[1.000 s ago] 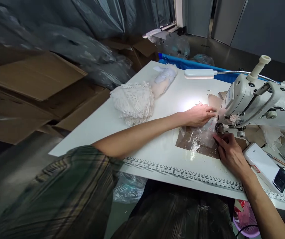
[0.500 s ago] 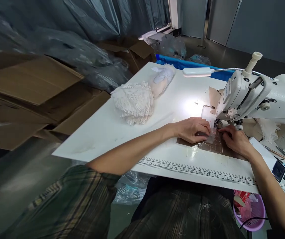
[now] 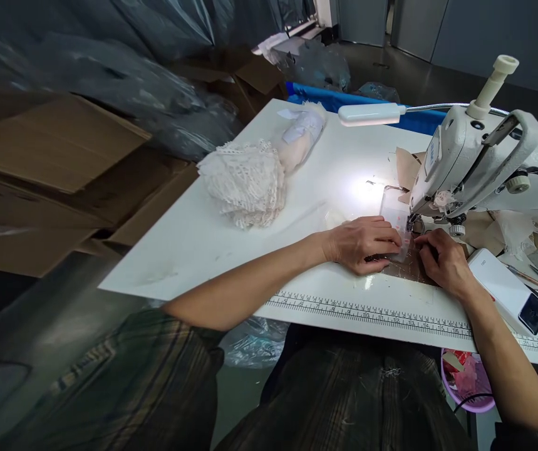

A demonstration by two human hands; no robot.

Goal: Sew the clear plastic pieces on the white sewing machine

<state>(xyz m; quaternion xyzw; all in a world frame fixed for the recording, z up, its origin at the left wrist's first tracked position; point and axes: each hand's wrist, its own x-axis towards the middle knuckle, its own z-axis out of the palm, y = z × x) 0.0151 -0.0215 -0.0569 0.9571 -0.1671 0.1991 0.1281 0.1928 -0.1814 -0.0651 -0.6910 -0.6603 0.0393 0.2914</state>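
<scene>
gently keep the clear plate (image 3: 393, 203) flat beside the presser foot (image 3: 410, 221); the left hand (image 3: 365, 243) rests half-curled on it, thumb apart, while what the right hand (image 3: 443, 260) pinches, if anything, cannot be told.

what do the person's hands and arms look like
The left hand and right hand are bare, no watch showing. The left sleeve is green plaid with yellowish lines, ending near the elbow; only a dark edge of the right sleeve shows.

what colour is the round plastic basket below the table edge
Light purple; the round plastic basket shows best in the head view.
</scene>
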